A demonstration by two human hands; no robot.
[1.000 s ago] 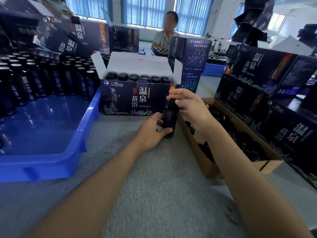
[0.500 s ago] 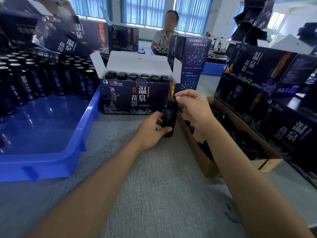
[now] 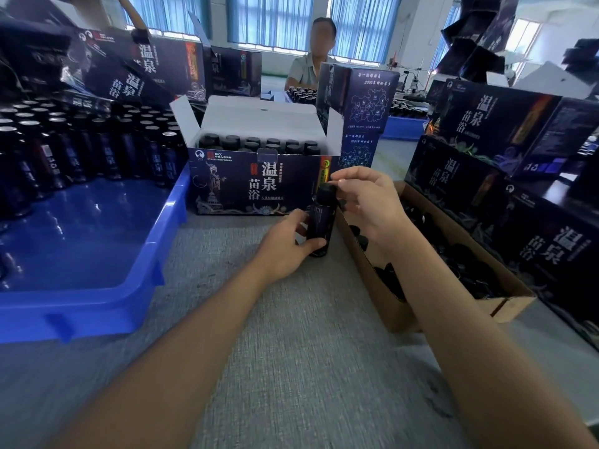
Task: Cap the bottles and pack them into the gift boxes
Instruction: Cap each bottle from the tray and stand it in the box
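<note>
**One bottle, two hands, one cap**

Just to the left of the open gift box (image 3: 252, 186), one blue tray (image 3: 97, 286) sits on the grey table (image 3: 275, 351). The tray's back half is crowded with upright dark bottles (image 3: 97, 147) with pale, shiny tops. They stand several rows deep, too many and too blurred to count.

The open gift box has its white flaps raised. Inside stand two rows of black-capped bottles (image 3: 252, 144), about six to a row.

In front of the box's right corner, the left hand (image 3: 288, 244) has its fingers (image 3: 299, 216) curled round the lower half of a single bottle (image 3: 319, 222). This bottle stands upright with its base on the table. The right hand (image 3: 366, 202) is just right of the bottle's top. Its thumb and forefinger pinch the one black cap (image 3: 325, 191) sitting on the neck, and its other fingers (image 3: 353, 205) are loosely curled.

To the right of the open gift box lies one brown cardboard box (image 3: 405, 306), which holds a heap of loose black caps (image 3: 460, 254). Beyond it, at least three closed gift boxes (image 3: 496, 124) are stacked with their printed faces showing.

Behind the open gift box's right end, one more gift box stands on end (image 3: 366, 102). One person (image 3: 308, 69) sits across the table.
</note>
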